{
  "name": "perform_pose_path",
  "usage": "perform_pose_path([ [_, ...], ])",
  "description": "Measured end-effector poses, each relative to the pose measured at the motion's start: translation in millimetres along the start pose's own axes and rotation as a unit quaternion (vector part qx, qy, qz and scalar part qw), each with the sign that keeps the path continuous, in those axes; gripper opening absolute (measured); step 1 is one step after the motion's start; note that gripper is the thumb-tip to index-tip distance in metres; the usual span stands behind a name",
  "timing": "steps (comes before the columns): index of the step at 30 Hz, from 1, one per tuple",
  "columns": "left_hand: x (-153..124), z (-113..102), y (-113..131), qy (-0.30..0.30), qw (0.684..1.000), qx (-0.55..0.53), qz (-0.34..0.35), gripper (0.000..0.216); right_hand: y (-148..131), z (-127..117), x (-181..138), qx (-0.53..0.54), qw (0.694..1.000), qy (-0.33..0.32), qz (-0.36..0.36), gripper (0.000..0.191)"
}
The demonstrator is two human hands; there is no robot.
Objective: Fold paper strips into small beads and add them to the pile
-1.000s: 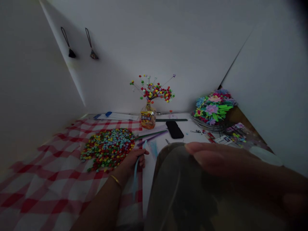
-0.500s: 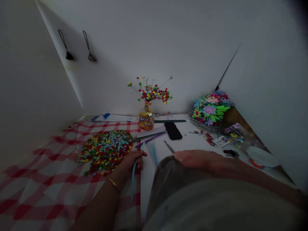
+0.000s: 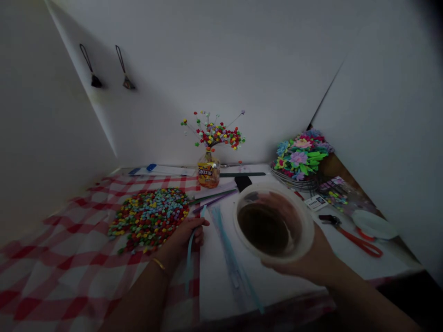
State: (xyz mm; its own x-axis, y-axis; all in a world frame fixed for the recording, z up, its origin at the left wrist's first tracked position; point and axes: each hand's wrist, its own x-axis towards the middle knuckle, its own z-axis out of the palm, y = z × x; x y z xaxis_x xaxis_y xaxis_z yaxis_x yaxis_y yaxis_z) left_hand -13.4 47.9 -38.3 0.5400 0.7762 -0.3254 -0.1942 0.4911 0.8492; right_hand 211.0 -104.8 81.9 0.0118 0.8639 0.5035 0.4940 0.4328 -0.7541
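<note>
My left hand (image 3: 190, 230) has its fingers closed on a thin light blue paper strip (image 3: 188, 265), which hangs down over the checked cloth. Beside that hand lies a pile of small folded paper stars (image 3: 152, 216) in many colours. My right hand (image 3: 320, 258) is wrapped round a translucent plastic cup (image 3: 308, 226) from the right and below. The cup is tilted with its mouth toward me, and its inside looks dark brown. More light blue strips (image 3: 230, 258), in a clear wrapper, lie on the white surface between my hands.
A bottle (image 3: 208, 173) with star-tipped stems stands at the back. Behind the cup, a black phone (image 3: 242, 183) is partly hidden. At right are a basket of fuzzy flowers (image 3: 301, 157), a card (image 3: 316, 203), a red strap (image 3: 360, 242) and a white dish (image 3: 375, 223). Red-checked cloth (image 3: 69, 258) covers the left.
My right hand has brought the cup away from close to the camera, so its mouth now shows. It now covers part of the phone. My left hand stays on the strip.
</note>
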Motion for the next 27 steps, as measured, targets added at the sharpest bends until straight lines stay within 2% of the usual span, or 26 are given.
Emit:
perform_pose_path([
  [2, 2, -1, -1, -0.001, 1.000, -0.006, 0.000, 0.021, 15, -3, 6, 0.007, 1.000, 0.000, -0.007, 0.086],
  [8, 0, 1, 0, -0.005, 1.000, -0.011, 0.012, 0.023, 94, -26, 26, 0.006, 0.988, 0.127, 0.090, 0.079],
  [10, -1, 2, 0, -0.008, 1.000, -0.011, 0.014, 0.023, 120, -36, 30, 0.001, 0.978, 0.177, 0.110, 0.073],
  [12, -1, 2, -1, -0.010, 1.000, -0.010, 0.015, 0.023, 143, -45, 33, 0.003, 0.964, 0.232, 0.127, 0.075],
  [15, 0, 2, -1, -0.010, 1.000, -0.008, 0.016, 0.024, 169, -54, 34, 0.005, 0.958, 0.256, 0.129, 0.072],
  [21, 3, 2, 0, -0.011, 1.000, 0.005, -0.001, 0.023, 197, -61, 33, -0.007, 0.949, 0.284, 0.139, 0.071],
  [27, -2, 5, 0, -0.038, 0.999, 0.015, 0.001, 0.023, 202, -64, 28, -0.039, 0.946, 0.280, 0.159, 0.074],
])
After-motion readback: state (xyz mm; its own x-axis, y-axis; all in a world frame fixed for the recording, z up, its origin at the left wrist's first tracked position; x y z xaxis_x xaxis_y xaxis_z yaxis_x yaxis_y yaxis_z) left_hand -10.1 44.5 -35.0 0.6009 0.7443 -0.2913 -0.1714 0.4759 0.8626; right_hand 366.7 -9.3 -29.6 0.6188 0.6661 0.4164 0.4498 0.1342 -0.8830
